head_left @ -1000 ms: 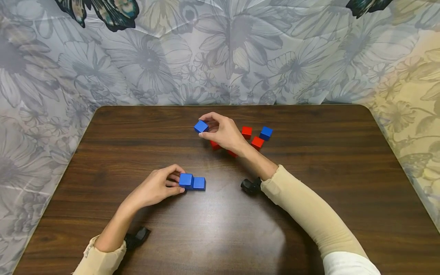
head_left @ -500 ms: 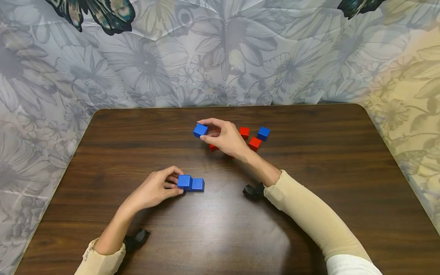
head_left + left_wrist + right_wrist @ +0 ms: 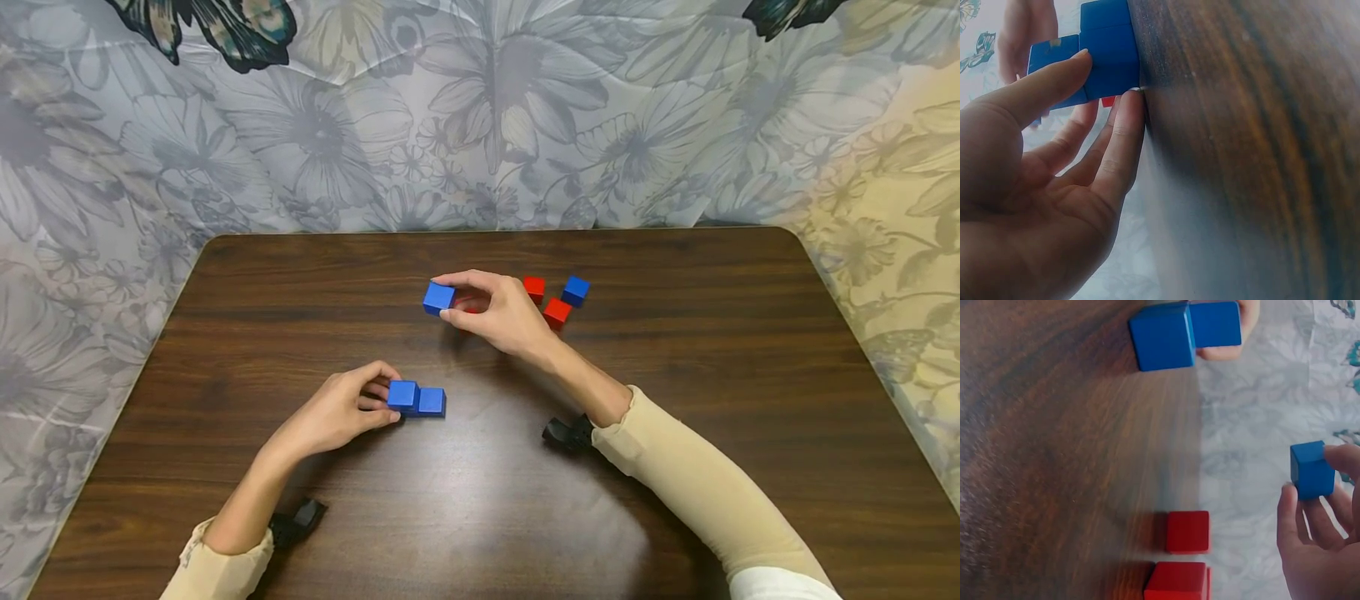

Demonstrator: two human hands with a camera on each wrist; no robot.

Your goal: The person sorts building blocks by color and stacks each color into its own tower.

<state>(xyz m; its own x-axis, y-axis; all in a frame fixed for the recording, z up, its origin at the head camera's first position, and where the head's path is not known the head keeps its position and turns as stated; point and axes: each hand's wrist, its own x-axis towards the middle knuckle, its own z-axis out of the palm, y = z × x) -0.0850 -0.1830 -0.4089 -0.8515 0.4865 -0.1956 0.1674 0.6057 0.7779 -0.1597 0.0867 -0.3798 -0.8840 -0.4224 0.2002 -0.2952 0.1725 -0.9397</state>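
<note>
In the head view my left hand point(image 3: 337, 410) holds a small blue stack from its left side. The stack has an upper blue cube point(image 3: 402, 395) on a lower one, and another blue cube point(image 3: 432, 402) stands against its right side. The left wrist view shows the thumb pressed where the upper cube point(image 3: 1054, 53) meets the lower cube point(image 3: 1113, 62). Farther back, my right hand point(image 3: 498, 310) pinches a separate blue cube point(image 3: 438, 297) between thumb and fingers. That cube point(image 3: 1313, 470) hangs above the table in the right wrist view.
Behind the right hand lie red cubes point(image 3: 557, 313), partly hidden, and a loose blue cube point(image 3: 576, 291). The right wrist view shows a red cube point(image 3: 1188, 532) on the dark wooden table point(image 3: 675, 333). A floral cloth point(image 3: 322, 133) hangs behind the table's far edge.
My right hand has come slightly nearer with the pinched blue cube, covering more of the red cubes. The left hand keeps its place at the stack.
</note>
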